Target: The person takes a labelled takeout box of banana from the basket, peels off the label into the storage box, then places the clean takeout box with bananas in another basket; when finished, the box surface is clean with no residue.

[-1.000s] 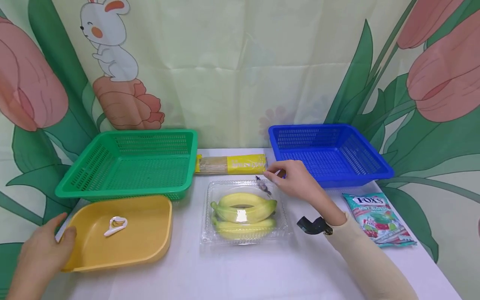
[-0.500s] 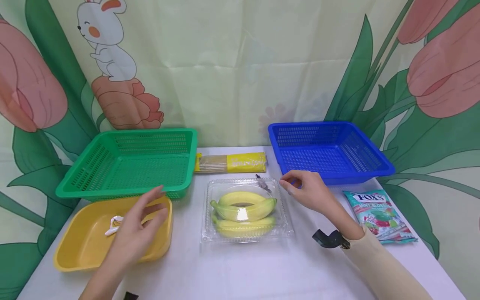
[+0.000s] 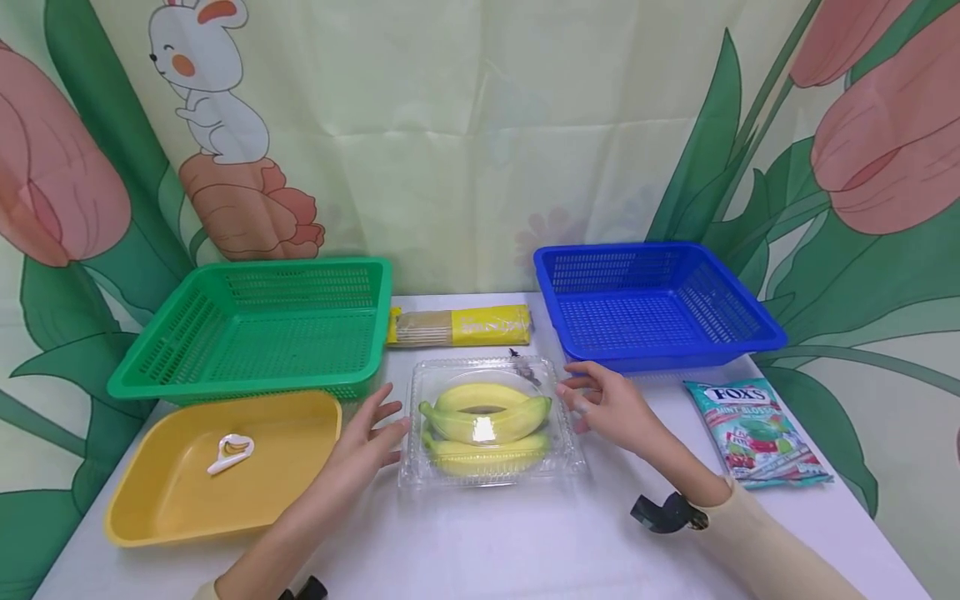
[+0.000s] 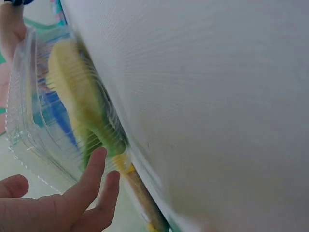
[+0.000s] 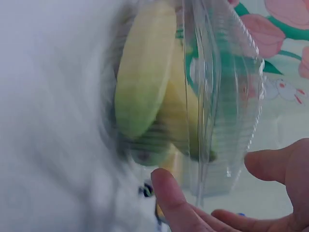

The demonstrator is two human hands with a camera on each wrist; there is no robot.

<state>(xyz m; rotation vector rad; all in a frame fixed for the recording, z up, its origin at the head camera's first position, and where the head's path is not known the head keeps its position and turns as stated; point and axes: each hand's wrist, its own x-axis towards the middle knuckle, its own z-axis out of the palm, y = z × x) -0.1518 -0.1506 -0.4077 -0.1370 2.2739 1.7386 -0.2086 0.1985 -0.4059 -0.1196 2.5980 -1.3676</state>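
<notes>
both hands have come in: left hand (image 3: 372, 439) and right hand (image 3: 606, 404) now flank the banana box (image 3: 491, 421), fingers released, ready to grip it.

A box of bananas (image 3: 487, 421) sits mid-table (image 3: 480, 542), with the left hand (image 3: 371, 442) just beside its left edge and the right hand (image 3: 607, 404) just beside its right edge. Behind it lies a packet of sticks (image 3: 459, 326), between two baskets: one (image 3: 255, 329) at back left, one (image 3: 648, 304) at back right. In front of the left basket rests a tray (image 3: 225, 467) (a small clip (image 3: 231, 450) lies in it). A candy bag (image 3: 753, 433) lies right of the box, in front of the right basket
</notes>
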